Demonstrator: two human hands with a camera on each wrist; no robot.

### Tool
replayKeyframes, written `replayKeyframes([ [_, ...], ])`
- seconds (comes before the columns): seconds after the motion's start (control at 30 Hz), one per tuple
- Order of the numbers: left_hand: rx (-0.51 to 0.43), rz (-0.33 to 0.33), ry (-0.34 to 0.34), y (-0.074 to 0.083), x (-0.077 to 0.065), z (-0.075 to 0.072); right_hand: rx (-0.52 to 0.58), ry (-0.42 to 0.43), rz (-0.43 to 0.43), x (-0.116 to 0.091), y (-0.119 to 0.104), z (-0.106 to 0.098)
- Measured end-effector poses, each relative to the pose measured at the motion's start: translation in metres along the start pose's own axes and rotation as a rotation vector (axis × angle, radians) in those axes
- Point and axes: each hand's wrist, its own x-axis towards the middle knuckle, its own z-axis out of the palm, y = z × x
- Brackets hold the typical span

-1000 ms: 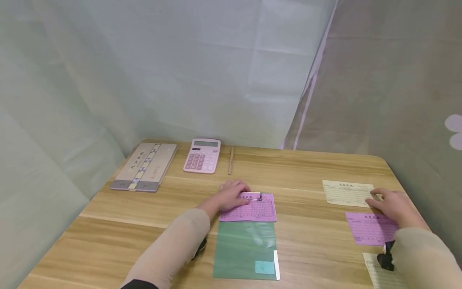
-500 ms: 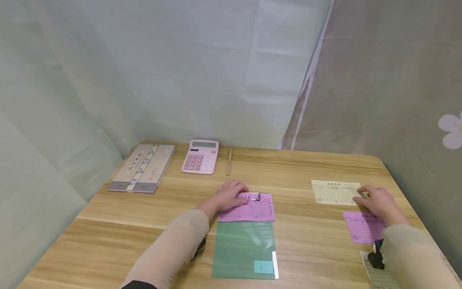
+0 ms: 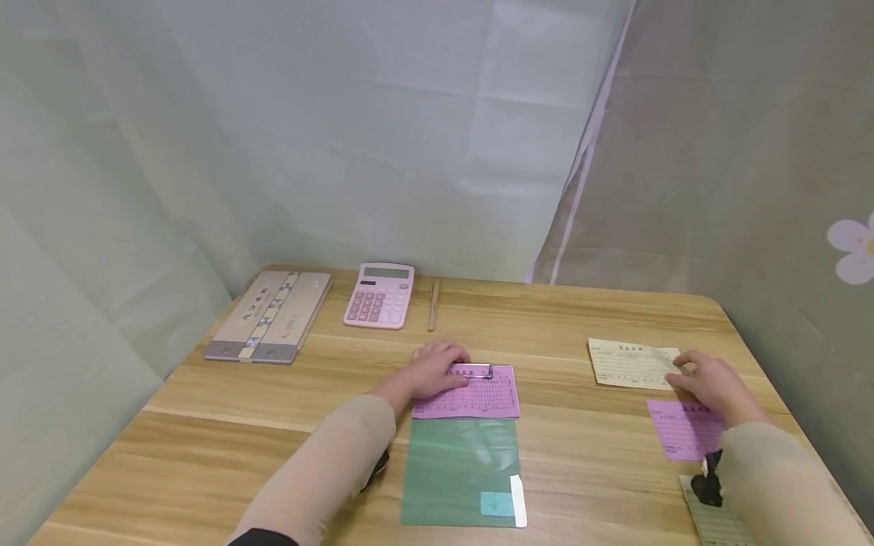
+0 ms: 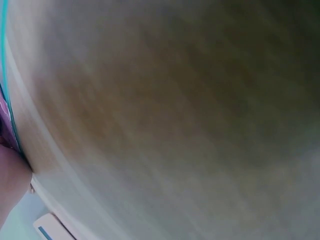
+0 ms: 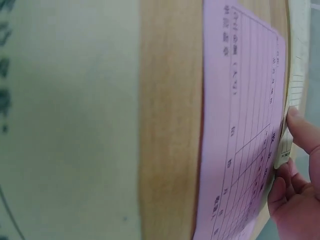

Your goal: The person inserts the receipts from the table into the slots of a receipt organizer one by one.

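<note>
Slip at the right of the frame: we pinch its edge with our right hand. Our left hand rests on a pad, lower centre; whether it grips, we cannot tell.

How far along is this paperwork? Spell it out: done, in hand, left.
Done, it seems: a pink form lies on the green folder at its metal clip, left hand resting there. In hand: the right hand pinches the far cream slip at its right edge. Apparently left: the loose pink slip and the near cream slip, both on the table, off the folder.
</note>
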Motion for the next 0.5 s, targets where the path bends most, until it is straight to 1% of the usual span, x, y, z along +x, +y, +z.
replayKeyframes([
  [0.2, 0.001, -0.003, -0.01, 0.0006, 0.0001, -0.0004, 0.108, -0.052, 0.049, -0.0003, -0.0021, 0.0009],
  [0.33, -0.001, -0.009, -0.007, 0.0007, -0.0003, -0.0006, 0.182, -0.057, 0.048, 0.001, -0.0049, 0.002],
  [0.5, -0.008, -0.014, -0.008, 0.0015, -0.0011, -0.001, 0.29, -0.042, 0.042, 0.0032, -0.0087, 0.0036],
])
